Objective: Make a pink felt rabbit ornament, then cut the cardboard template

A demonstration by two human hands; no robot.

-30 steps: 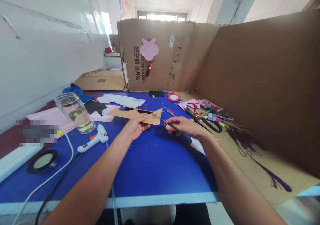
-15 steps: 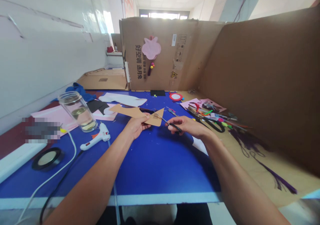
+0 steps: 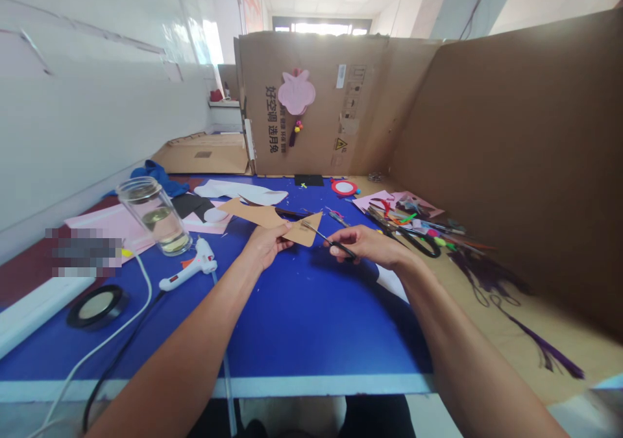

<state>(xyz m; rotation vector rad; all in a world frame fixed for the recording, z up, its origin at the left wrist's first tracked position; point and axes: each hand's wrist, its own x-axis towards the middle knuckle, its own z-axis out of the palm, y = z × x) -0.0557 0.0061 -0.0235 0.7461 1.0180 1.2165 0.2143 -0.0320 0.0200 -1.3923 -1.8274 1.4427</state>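
While the left hand (image 3: pixel 267 244) pinches a tan card piece (image 3: pixel 256 216) between thumb and fingers, the right hand (image 3: pixel 355 244) holds small black-handled scissors (image 3: pixel 341 248), fingers curled at the handles. Scissor tips lie at the card's right end, over its printed patch. Card is raised above the blue tabletop (image 3: pixel 311 321), near the middle of the view; its far-left end reaches toward a white sheet (image 3: pixel 241 192). Whether the blades are parted: cannot tell.

Left of the left hand: white glue gun (image 3: pixel 189 268), on its side; beyond it, a glass jar (image 3: pixel 156 220), tilted in view, partly filled with pale liquid. Nearer the left edge, a roll of black tape (image 3: pixel 96 306). Right of the right hand: large black-handled shears (image 3: pixel 417 240) beside mixed scraps and pink sheets (image 3: pixel 377 199); nearer, a purple tassel (image 3: pixel 548 347) on brown board. Beyond the hands: red-rimmed disc (image 3: pixel 344 187); pink flower-shaped piece (image 3: pixel 296 93) on the upright cardboard (image 3: pixel 316 55).
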